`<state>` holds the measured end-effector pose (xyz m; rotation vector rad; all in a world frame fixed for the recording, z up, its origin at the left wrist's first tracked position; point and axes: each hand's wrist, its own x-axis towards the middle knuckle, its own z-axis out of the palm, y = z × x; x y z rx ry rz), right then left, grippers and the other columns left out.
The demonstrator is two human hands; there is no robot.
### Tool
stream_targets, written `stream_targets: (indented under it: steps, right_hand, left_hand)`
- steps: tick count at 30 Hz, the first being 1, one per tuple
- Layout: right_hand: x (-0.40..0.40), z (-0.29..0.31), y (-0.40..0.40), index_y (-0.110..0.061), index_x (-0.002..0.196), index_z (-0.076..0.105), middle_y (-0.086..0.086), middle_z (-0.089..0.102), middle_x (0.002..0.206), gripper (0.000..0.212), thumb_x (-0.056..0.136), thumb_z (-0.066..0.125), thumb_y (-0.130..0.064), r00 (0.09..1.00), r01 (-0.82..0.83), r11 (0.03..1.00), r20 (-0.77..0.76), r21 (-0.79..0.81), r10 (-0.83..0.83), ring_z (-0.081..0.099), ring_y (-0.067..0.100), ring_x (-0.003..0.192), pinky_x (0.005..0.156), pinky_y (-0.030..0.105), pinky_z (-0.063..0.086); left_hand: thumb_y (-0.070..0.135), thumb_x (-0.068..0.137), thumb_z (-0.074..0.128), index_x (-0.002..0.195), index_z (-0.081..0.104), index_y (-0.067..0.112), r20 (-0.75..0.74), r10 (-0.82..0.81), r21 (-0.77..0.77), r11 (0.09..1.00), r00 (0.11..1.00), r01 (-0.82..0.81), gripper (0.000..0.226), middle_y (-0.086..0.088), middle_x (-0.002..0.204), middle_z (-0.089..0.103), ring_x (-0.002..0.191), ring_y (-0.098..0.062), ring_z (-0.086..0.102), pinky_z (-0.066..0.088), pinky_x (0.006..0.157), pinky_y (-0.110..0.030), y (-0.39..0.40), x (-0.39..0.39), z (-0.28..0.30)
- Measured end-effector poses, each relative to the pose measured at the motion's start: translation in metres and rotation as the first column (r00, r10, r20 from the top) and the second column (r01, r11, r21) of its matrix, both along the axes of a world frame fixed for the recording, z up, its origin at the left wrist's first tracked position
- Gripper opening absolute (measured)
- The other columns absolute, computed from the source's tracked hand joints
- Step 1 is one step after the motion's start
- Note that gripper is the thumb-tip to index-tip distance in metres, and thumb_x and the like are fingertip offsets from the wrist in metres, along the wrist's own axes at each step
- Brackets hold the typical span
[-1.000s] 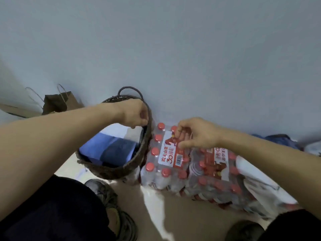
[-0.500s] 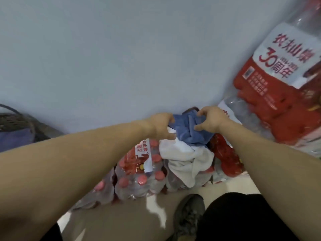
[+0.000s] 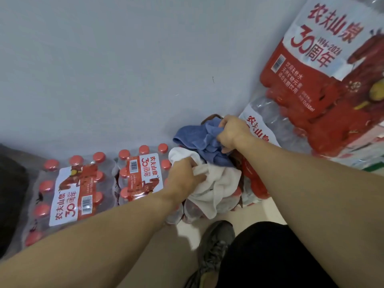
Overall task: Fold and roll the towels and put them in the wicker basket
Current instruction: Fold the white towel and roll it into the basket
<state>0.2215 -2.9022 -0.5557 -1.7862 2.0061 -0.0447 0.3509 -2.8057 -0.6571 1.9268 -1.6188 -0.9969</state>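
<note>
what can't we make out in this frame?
- Head view: what the blue towel and white towel lie in; they cover it.
- Right hand fingertips: buried in blue cloth.
- Left hand fingertips: buried in white cloth.
- Big water pack: cut off by top and right edges.

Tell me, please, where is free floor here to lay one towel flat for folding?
Only a pale floor strip looks bare, bordered by the shoe, the right forearm and the tall stacked pack. The wall side is crowded: bottle packs, white towel, blue towel and both hands, left and right.
</note>
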Motion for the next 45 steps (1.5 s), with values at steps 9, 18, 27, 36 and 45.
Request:
stream_targets:
  steps: [9, 18, 27, 36, 45]
  right_hand:
    - [0.030, 0.059, 0.002, -0.015, 0.101, 0.070, 0.001, 0.069, 0.107, 0.020, 0.082, 0.075, -0.020, 0.953, -0.192, 0.979, 0.225, -0.072, 0.204, 0.065, 0.019, 0.098, 0.080, 0.026, 0.052]
    - [0.100, 0.087, 0.047, -0.011, 0.094, 0.068, 0.003, 0.072, 0.097, 0.035, 0.095, 0.060, -0.045, 0.590, -0.586, 0.793, 0.758, 0.166, 0.278, 0.067, 0.019, 0.095, 0.099, 0.039, 0.051]
    - [0.148, 0.097, 0.074, -0.007, 0.106, 0.069, 0.006, 0.076, 0.099, 0.028, 0.082, 0.078, -0.018, 0.576, -0.668, 0.734, 0.707, 0.119, 0.410, 0.071, 0.016, 0.088, 0.076, 0.026, 0.057]
    - [0.150, 0.086, 0.062, -0.001, 0.128, 0.058, 0.016, 0.066, 0.126, 0.040, 0.095, 0.060, -0.024, 0.506, -0.529, 0.818, 0.858, 0.227, 0.089, 0.064, 0.029, 0.115, 0.100, 0.040, 0.052]
    - [0.167, 0.089, 0.067, -0.007, 0.111, 0.068, 0.012, 0.072, 0.113, 0.025, 0.099, 0.057, -0.026, 0.423, -0.243, 0.961, 0.906, 0.133, -0.018, 0.069, 0.027, 0.100, 0.093, 0.045, 0.053]
  left_hand:
    - [0.029, 0.082, 0.076, 0.084, 0.069, 0.016, 0.000, -0.249, -0.016, 0.968, 0.969, 0.249, 0.015, 0.005, 0.076, 0.064, 0.068, -0.012, 0.058, 0.044, 0.058, -0.020, -0.022, 0.081, 0.115]
    - [0.025, 0.087, 0.072, 0.092, 0.072, 0.011, -0.155, -0.169, -0.086, 0.984, 0.973, 0.157, 0.015, -0.012, 0.091, 0.072, 0.076, -0.022, 0.066, 0.055, 0.070, -0.038, 0.022, 0.178, 0.211]
    - [0.033, 0.086, 0.071, 0.088, 0.074, 0.016, -0.360, 0.163, -0.244, 0.934, 0.919, -0.261, 0.017, -0.004, 0.083, 0.075, 0.067, -0.010, 0.066, 0.052, 0.062, -0.026, 0.071, 0.267, 0.198]
    - [0.039, 0.088, 0.068, 0.079, 0.072, 0.020, -0.124, 0.181, -0.244, 0.947, 0.976, -0.207, 0.021, 0.012, 0.072, 0.072, 0.059, 0.004, 0.060, 0.044, 0.052, -0.008, 0.089, 0.300, 0.182]
    - [0.038, 0.092, 0.063, 0.082, 0.064, 0.011, -0.123, 0.211, -0.247, 0.940, 0.970, -0.235, 0.029, 0.001, 0.072, 0.066, 0.060, -0.009, 0.055, 0.043, 0.056, -0.021, 0.088, 0.289, 0.180]
